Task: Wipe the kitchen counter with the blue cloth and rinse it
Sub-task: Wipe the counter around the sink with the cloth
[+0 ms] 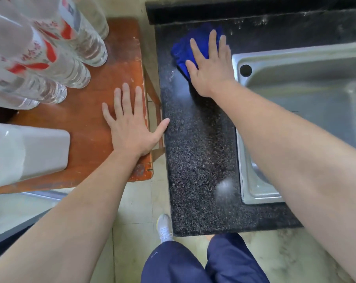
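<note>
The blue cloth is half hidden under the right hand, whose spread straight fingers press it onto the speckled black counter beside the steel sink, cut off at right. The left hand lies flat, fingers spread, on a wooden table

Pressing a blue cloth onto a dark speckled counter with the flat right hand, just left of a steel sink sunk into that counter. Resting the left hand flat on a wooden table, well left of the cloth. Sharing that table with clear bottles standing beyond the left hand and a white appliance sitting nearer.
</note>
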A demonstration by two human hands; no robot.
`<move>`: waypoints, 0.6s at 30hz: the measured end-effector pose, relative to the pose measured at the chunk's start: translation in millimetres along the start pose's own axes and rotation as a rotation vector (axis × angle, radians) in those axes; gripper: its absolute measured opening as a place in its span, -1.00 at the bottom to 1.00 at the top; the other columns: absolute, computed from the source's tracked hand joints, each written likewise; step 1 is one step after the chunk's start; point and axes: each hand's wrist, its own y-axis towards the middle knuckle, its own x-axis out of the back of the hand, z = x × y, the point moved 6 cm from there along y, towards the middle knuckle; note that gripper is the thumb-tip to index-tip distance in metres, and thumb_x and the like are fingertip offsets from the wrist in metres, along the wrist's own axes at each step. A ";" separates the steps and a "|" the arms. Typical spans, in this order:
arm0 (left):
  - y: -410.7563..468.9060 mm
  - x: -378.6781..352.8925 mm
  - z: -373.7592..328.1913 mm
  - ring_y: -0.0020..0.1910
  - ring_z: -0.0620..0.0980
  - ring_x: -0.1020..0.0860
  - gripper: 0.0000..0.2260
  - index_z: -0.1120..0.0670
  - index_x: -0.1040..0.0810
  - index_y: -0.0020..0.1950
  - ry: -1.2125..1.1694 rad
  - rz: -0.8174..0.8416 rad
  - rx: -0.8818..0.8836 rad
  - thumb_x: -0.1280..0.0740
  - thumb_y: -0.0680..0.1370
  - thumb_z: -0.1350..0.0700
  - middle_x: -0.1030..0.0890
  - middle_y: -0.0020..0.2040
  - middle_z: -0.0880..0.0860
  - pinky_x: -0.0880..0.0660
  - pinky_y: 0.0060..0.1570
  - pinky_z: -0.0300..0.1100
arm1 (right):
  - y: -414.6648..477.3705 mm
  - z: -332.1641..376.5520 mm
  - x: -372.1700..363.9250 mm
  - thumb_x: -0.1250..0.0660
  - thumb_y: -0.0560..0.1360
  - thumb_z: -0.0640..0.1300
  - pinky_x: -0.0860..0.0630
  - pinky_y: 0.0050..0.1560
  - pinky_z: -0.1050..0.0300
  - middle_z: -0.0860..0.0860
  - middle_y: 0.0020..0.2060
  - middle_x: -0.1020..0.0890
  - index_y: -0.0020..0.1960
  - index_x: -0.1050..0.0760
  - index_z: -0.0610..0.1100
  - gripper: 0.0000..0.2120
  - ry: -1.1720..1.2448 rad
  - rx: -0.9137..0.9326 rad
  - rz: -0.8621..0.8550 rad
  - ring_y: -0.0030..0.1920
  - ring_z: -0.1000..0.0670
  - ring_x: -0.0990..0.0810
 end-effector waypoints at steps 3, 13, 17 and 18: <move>0.6 0.6 0.4 0.60 0.13 0.09 -0.09 0.02 0.05 0.62 -0.002 0.001 0.008 0.04 0.46 -0.53 0.07 0.63 0.11 0.05 0.48 0.32 | 15.5 2.7 2.5 0.18 0.67 0.19 0.15 0.57 -0.20 -0.25 0.59 0.17 0.64 0.15 0.03 -0.42 0.034 0.003 -0.015 0.57 -0.34 0.19; 2.3 2.7 0.8 0.60 0.12 0.07 -0.11 0.01 0.02 0.62 -0.002 -0.004 0.025 -0.05 0.46 -0.50 0.05 0.63 0.11 0.04 0.48 0.32 | -103.7 7.6 -40.7 0.01 0.68 0.16 0.13 0.57 -0.20 -0.22 0.61 0.04 0.62 -0.07 0.04 -0.45 0.197 0.047 -0.079 0.59 -0.31 0.12; 2.1 3.2 0.4 0.60 0.12 0.07 -0.07 0.02 0.01 0.62 0.010 0.011 0.027 -0.08 0.43 -0.52 0.05 0.63 0.11 0.03 0.48 0.31 | -119.8 -1.1 -48.7 -0.05 0.65 0.19 0.03 0.57 -0.20 -0.21 0.60 -0.04 0.60 -0.16 0.06 -0.45 0.164 0.119 -0.082 0.59 -0.30 0.01; 2.2 3.6 0.5 0.60 0.12 0.07 -0.07 0.02 0.01 0.62 0.010 0.012 0.027 -0.08 0.43 -0.52 0.05 0.63 0.11 0.04 0.48 0.31 | -109.6 -1.6 -44.8 -0.05 0.64 0.20 0.02 0.57 -0.20 -0.20 0.60 -0.05 0.60 -0.17 0.07 -0.44 0.150 0.132 -0.085 0.58 -0.30 0.00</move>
